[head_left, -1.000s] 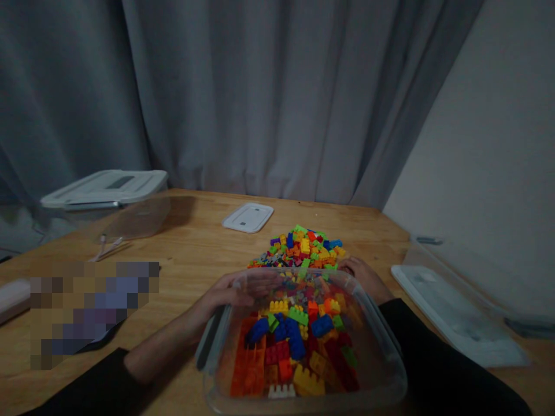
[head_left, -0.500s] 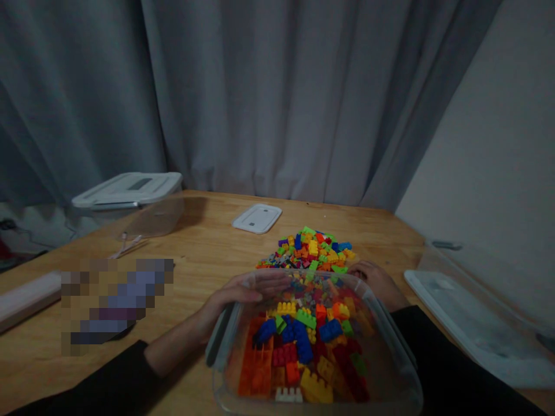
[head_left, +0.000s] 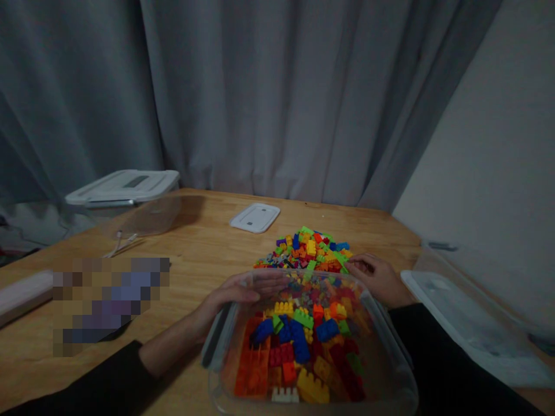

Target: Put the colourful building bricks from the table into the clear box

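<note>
A clear plastic bin stands in front of me with several large toy bricks inside, orange, blue, red, yellow and green. Beyond its far rim lies a heap of loose toy bricks on the table. My left hand rests by the bin's far left corner, fingers stretched out and pointing right, holding nothing. At the right edge of the heap, my right hand has its fingers bent, the tips pinching a light green toy brick. Part of the heap shows only through the bin's wall.
A lidded clear box stands at the back left, a white cable near it. A small white lid lies behind the heap. Right of me is another clear box. A blurred-out item and a long pale object lie left.
My right hand has shifted left onto the heap's edge, and the green brick at its fingertips has tilted upward. My left hand stays in place; the view has turned slightly.
</note>
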`<state>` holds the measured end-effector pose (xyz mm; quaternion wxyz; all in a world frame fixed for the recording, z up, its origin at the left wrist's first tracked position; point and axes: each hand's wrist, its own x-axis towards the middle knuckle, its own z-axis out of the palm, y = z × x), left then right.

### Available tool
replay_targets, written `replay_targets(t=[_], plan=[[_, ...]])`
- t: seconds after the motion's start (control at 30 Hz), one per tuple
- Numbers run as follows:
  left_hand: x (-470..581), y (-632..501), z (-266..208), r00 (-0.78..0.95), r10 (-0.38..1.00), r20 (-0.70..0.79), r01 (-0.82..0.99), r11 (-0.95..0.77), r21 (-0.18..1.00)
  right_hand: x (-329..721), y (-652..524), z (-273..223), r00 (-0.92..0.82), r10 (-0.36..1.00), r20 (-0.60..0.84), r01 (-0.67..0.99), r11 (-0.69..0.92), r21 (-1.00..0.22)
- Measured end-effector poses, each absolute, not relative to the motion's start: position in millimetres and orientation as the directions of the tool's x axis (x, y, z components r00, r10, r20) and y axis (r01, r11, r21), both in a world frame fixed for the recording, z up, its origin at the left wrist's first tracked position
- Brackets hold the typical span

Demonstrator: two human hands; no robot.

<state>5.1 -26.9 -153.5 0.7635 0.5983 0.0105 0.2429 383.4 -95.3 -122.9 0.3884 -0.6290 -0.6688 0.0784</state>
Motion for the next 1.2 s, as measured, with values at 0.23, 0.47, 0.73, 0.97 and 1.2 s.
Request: replay_targets(t=[0.23,0.47,0.73,0.97,1.2], plan=[[8.6,-34.0,-148.0,0.854,0.466,0.232,-0.336,0.154,0.929,383.3,-101.8,-71.8,0.126,0.898,0.423,0.678,0.233,-0.697],[10.7,-34.8,-151.4,0.842,0.478,0.250,-0.366,0.163,0.916,362.4,-121.8,-0.8,-0.202,0.948,0.247,0.759,0.311,-0.571],[8.9,-40.1,-146.8,0.840,0.504,0.200,-0.331,0.185,0.925,323.0,-150.4,11.0,-0.465,0.885,-0.029,0.809,0.410,-0.421],[14.3,-53.5,-135.9,0.810,0.548,0.208,-0.361,0.186,0.914,304.3,-139.8,-7.7,-0.519,0.844,-0.138,0.836,0.467,-0.288],[9.8,-50.2,-136.1,0.826,0.536,0.175,-0.327,0.204,0.923,299.4,-136.5,-25.5,-0.454,0.890,-0.049,0.882,0.441,-0.170]])
